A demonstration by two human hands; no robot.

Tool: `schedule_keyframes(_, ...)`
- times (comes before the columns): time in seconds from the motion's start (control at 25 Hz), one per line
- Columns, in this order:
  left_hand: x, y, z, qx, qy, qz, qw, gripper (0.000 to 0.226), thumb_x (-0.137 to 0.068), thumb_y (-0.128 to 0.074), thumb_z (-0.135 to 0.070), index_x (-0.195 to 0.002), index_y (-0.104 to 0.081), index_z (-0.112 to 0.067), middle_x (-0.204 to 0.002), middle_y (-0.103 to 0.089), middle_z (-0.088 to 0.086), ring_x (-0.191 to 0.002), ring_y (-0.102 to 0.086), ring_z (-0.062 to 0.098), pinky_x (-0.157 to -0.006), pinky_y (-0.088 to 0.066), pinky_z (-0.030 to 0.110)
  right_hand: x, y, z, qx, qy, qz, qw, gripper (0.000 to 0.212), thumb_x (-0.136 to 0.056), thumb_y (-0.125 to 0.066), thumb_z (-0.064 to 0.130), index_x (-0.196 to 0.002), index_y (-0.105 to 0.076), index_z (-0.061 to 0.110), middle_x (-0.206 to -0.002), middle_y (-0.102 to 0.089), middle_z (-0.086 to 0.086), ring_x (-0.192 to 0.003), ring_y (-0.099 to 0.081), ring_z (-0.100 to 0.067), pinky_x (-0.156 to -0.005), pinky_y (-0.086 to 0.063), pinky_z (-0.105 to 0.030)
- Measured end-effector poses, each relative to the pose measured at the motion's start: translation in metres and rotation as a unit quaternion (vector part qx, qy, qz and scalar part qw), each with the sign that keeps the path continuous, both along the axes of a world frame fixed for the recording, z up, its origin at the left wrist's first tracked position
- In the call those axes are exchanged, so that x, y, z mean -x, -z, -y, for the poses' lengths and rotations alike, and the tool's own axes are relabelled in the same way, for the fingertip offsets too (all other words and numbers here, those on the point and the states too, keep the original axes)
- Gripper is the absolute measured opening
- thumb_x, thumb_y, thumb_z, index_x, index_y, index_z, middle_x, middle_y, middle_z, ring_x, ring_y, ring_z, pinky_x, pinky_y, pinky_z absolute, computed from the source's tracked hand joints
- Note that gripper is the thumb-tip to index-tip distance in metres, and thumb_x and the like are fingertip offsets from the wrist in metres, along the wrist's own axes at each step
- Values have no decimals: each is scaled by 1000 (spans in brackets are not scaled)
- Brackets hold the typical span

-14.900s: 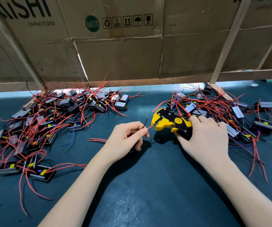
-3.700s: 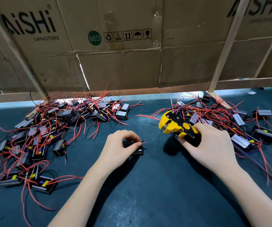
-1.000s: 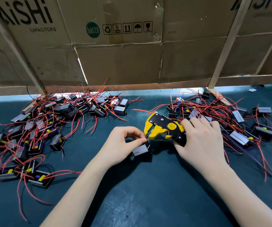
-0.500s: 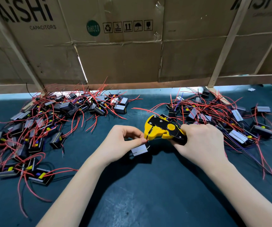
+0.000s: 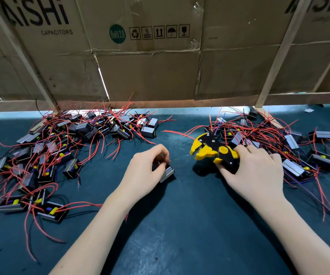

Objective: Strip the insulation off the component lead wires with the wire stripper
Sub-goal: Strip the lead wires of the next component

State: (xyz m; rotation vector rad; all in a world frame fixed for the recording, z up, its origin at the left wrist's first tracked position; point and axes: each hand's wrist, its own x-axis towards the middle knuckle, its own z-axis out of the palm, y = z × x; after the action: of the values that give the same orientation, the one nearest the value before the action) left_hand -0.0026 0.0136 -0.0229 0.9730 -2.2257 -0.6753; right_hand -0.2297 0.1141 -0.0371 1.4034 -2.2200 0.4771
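A: Head view, nearest first. Your left hand (image 5: 147, 171) curls its fingers round one component (image 5: 168, 172), a small black block with a grey side, held just above the dark worktop (image 5: 180, 235). A red wire end shows at your fingertips; whether its tip is bare I cannot tell, it is too small and blurred.

B: And the tool?

A: Your right hand (image 5: 257, 175) has its grip wrapped round the handles of the wire stripper (image 5: 211, 150), yellow and black, resting low over the worktop. Its jaws stand apart and point left, toward the component but clear of it, with nothing between them.

B: So which step?

A: My judgement: between strips. No lead sits in the jaws. The next move calls for you to pick out one lead, straighten it, feed its end squarely into the open jaws, then squeeze while the left hand holds the block steady.

B: Containers?

A: None in view. The parts lie loose in two heaps: a left pile (image 5: 60, 147) and a right pile (image 5: 275, 141), both tangled with red wires, the right one touching your tool hand. Which is finished I cannot say. Farthest back, a wall of cardboard boxes (image 5: 150, 62) on wooden battens.
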Motion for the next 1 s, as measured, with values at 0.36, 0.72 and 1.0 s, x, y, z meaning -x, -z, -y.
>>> schedule_keyframes(0.36, 1, 1, -1, -23, 6, 30, 999, 5, -85, -73, -22, -82, -68, -23, -76, -68, -9, -74, -62, 13, -74, -51, 31, -12, -13, -1, 133, -132, 24, 982, 34, -72, -58, 42, -86, -63, 11, -78, -58, -4, -75, -55, -33, -70, -31, -38)
schedule_keyframes(0.72, -3, -1, 3, -93, -7, -13, 996, 9, -79, -78, -9, -77, -75, -18, -69, -72, -6, -60, -59, 1, -61, -44, 10, 3, -3, -2, 42, -36, -12, 998, 41, -68, -78, 42, -84, -63, 8, -78, -60, -11, -79, -58, -35, -71, -32, -40)
schedule_keyframes(1.0, 4, 4, 1, -41, -23, -4, 999, 12, -78, -78, -14, -73, -71, -22, -64, -67, -8, -55, -53, 3, -59, -42, 14, -18, 2, 6, -9, -31, -61, 998, 43, -60, -83, 38, -80, -58, 9, -79, -60, -14, -79, -55, -34, -72, -33, -41)
